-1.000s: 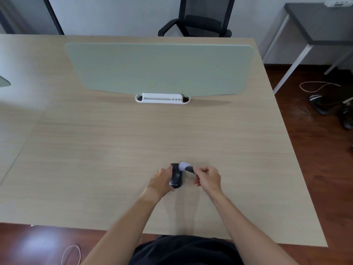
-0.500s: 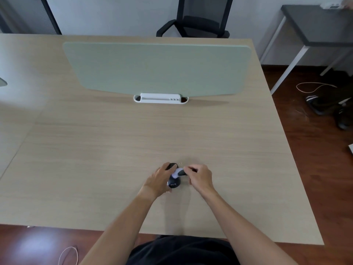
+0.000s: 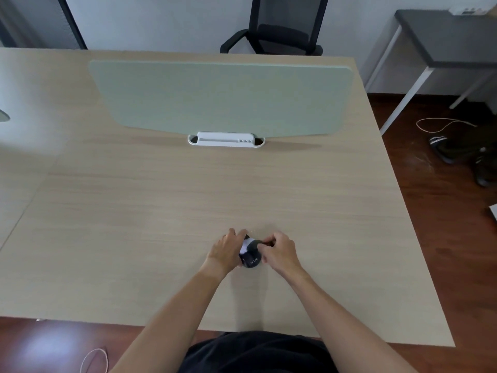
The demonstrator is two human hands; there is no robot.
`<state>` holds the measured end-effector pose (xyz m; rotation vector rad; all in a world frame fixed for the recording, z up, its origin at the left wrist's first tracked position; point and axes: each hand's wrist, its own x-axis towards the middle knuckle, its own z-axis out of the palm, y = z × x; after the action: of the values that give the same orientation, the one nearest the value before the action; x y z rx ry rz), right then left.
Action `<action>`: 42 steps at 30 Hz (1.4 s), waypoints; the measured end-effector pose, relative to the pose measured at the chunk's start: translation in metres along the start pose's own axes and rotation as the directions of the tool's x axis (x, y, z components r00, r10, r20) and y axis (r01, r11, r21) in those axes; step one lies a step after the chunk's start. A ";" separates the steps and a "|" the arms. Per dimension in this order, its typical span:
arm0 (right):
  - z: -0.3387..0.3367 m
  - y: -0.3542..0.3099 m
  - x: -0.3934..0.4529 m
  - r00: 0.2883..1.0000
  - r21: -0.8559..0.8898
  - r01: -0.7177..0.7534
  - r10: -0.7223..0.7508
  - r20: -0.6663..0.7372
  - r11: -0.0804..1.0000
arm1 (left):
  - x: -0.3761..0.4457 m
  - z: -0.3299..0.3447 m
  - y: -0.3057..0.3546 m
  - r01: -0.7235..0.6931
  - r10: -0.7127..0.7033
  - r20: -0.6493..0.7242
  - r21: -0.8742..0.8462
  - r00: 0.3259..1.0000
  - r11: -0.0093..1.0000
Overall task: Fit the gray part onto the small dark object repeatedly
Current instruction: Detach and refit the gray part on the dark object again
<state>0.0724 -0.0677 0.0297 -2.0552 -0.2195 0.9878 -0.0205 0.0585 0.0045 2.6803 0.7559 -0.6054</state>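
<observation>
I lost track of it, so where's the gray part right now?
In the head view, the gray part sits on the small dark object at the table's near middle, pinched by the right hand.

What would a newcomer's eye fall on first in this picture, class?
First, the two hands meeting at the near middle of the wooden desk: the left hand steadies a small dark object, while the right hand pinches a gray part at its top. Next, the big pale green screen standing across the desk's far half, and the black chair behind it.
</observation>
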 end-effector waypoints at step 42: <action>-0.013 0.021 -0.012 0.903 -0.410 0.423 -0.339 0.262 0.809 | -0.009 0.006 -0.002 0.055 -0.053 0.016 -0.201 0.998 0.978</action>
<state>0.0696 -0.0952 0.0255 -2.2057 -1.0132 0.9184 -0.0308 0.0536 0.0032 2.4769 0.8417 -0.5255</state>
